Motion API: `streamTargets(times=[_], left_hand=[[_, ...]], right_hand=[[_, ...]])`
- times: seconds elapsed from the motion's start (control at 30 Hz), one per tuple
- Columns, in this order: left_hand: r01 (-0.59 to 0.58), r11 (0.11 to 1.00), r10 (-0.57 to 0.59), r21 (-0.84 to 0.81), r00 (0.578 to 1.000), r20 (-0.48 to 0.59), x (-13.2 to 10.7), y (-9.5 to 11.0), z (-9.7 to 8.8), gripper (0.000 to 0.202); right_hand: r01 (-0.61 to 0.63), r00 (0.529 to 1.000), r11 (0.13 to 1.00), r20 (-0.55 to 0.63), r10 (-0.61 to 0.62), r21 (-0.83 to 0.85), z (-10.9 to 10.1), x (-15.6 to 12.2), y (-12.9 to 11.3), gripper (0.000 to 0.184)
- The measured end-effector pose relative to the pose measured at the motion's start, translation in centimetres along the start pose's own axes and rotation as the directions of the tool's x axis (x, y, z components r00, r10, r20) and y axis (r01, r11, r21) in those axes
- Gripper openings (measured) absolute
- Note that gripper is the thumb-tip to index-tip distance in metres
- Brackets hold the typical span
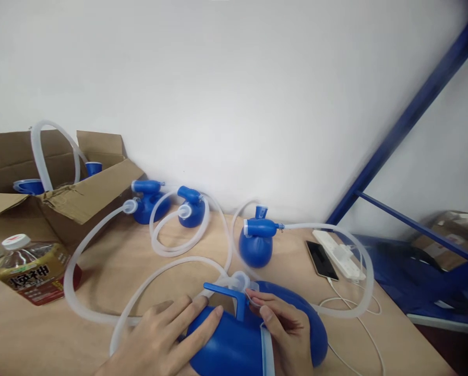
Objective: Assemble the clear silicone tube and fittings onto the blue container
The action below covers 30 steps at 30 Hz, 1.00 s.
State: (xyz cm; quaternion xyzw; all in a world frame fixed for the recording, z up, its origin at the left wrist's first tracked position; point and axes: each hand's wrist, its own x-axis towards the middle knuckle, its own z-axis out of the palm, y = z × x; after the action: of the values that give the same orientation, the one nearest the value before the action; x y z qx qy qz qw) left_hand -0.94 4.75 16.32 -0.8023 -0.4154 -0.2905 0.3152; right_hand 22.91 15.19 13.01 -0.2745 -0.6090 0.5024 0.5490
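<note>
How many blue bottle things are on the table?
4: one under both hands, one mid-table, two near the wall. The cardboard box may hide more.

We see a bright, evenly lit scene, with soft diffuse light falling from above and in front, so the white wall [234, 78] shows no hard shadow. Under the clear tubing [100, 313] and the blue bulbs on the surface [112, 271] we find only faint, soft-edged shadows. A small glare sits on the bottle [30, 266] and the dark phone [322, 259]. The wide lens bends the blue shelf frame [414, 109], corners darken slightly, and the right edge looks smeared and soft
</note>
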Motion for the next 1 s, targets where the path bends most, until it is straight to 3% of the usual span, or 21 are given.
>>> streamTargets(times=[0.2,0.33,0.5,0.67,0.8,0.9,1.0], left_hand=[[0.052,0.999,-0.052,-0.002,0.999,0.01,-0.1,0.3,0.0,0.057],[0.039,0.999,-0.039,0.002,0.999,0.0,0.5,0.3,-0.5,0.056],[0.029,1.0,-0.029,0.002,0.999,0.017,0.7,0.0,-0.7,0.053],[0.001,1.0,-0.002,0.015,0.999,0.038,0.4,-0.3,-0.5,0.055],[-0.02,0.999,0.019,0.035,0.999,0.043,-0.1,-0.3,-0.3,0.049],[-0.038,0.997,0.036,0.07,0.999,0.03,-0.3,-0.3,-0.1,0.04],[-0.058,0.993,0.056,0.104,0.998,0.022,-0.3,-0.3,0.0,0.042]], right_hand=[[0.042,0.988,0.989,0.153,-0.02,-0.144,-1.0,0.8,-1.1,0.031],[-0.006,0.965,0.995,0.261,0.033,-0.103,-0.8,1.3,-1.8,0.044],[-0.046,0.96,0.986,0.267,0.088,-0.161,-0.4,2.3,-2.2,0.045],[-0.253,0.928,0.964,0.26,0.266,-0.085,-0.1,2.9,-2.5,0.043],[-0.444,0.842,0.894,0.315,0.438,-0.057,-0.1,3.3,-3.1,0.044],[-0.488,0.794,0.861,0.335,0.507,-0.147,-0.3,3.6,-3.4,0.05],[-0.486,0.808,0.857,0.285,0.515,-0.17,-0.3,3.6,-3.1,0.054]])
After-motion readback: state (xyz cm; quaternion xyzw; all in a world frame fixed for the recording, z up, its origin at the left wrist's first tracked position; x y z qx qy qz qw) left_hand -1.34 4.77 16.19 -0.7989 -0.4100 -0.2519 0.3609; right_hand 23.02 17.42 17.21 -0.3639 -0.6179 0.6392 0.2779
